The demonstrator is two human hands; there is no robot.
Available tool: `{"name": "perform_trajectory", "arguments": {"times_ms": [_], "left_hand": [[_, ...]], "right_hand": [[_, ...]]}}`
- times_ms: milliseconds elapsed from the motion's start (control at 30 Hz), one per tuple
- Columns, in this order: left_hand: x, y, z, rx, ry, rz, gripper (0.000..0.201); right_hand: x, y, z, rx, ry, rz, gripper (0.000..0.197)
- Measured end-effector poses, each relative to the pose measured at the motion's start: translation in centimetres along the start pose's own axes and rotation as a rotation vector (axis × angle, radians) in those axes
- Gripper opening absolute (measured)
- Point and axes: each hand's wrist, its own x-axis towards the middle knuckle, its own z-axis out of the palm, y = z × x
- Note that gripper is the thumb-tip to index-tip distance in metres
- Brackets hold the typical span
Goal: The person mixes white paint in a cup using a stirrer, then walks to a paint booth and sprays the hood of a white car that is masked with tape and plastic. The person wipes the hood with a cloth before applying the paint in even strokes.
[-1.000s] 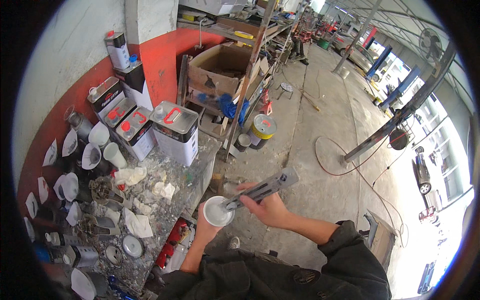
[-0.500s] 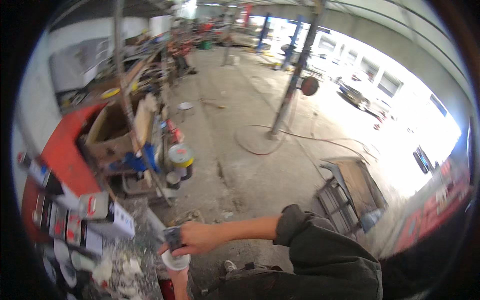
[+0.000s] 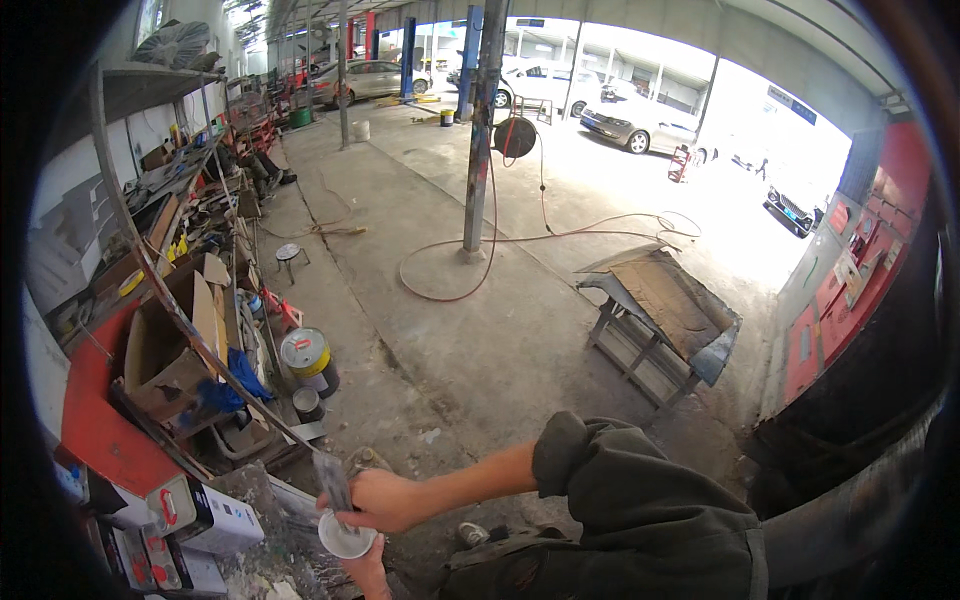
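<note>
My right hand [image 3: 388, 500] is closed on a flat grey scraper [image 3: 333, 476], its blade pointing up and slightly left. Just beneath, a small white cup [image 3: 346, 540] has its open mouth turned up, right at the fingers of that hand. My left hand [image 3: 370, 572] grips the cup from below and from its right side; most of its fingers are hidden behind the cup. Whether the scraper's lower end dips into the cup cannot be made out. A bench top [image 3: 255, 540] spattered with pale, dried material lies to the left of both hands.
Metal cans [image 3: 222, 520] stand on the bench at left. Beyond are a cardboard box [image 3: 165, 365], a yellow-banded bucket [image 3: 312, 358] and a stool [image 3: 290, 255]. A post [image 3: 482, 150] carries a hose reel; its red hose [image 3: 440, 297] loops over the floor. A panel on a stand [image 3: 660, 310] is at right.
The view has swung and lifted, showing more of the parked cars and far workshop. The scraper now stands more upright over the cup, and both hands remain together at the cup.
</note>
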Motion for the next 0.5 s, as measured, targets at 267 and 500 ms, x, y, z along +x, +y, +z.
{"name": "perform_trajectory", "arguments": {"times_ms": [267,500], "left_hand": [[-0.6,-0.6,-0.4,-0.076,-0.011,-0.050,0.079],[-0.4,-1.8,-0.7,-0.216,-0.022,-0.050,0.082]], "right_hand": [[1.3,0.8,0.7,-0.031,0.015,0.099,0.034],[1.2,1.3,-0.2,0.020,-0.153,-0.222,0.030]]}}
